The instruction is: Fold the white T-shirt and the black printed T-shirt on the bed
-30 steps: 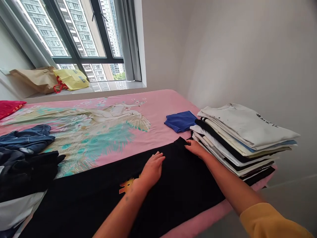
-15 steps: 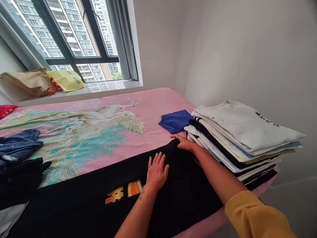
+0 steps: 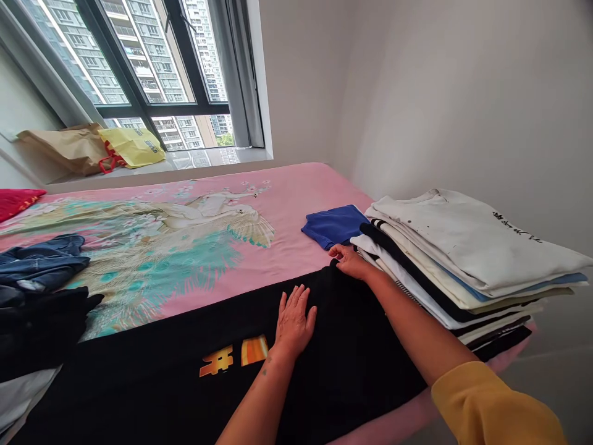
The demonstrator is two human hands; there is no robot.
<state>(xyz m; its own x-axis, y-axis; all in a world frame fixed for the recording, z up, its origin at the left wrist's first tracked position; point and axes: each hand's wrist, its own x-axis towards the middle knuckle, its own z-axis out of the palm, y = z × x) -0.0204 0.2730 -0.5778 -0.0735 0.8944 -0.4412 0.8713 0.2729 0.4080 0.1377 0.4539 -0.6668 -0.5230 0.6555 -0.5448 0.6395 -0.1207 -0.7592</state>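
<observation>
Head view gives me both bare hands on a bed with a pink peacock sheet. I read the left grip as open: palm down, fingers spread, pressed flat on a black shirt that lies along the near side of the bed. The right grip is closed on the shirt's far edge, with the fingers curled around the cloth. Just left of the left grip, an orange and yellow print shows on the shirt. Right beside the right grip stands a stack of folded shirts, and a folded blue cloth lies just ahead of it. A yellow sleeve covers the right arm. Well left of both grips lie jeans, a heap of dark clothes and a red cloth. Far ahead, paper bags sit on a window sill.
</observation>
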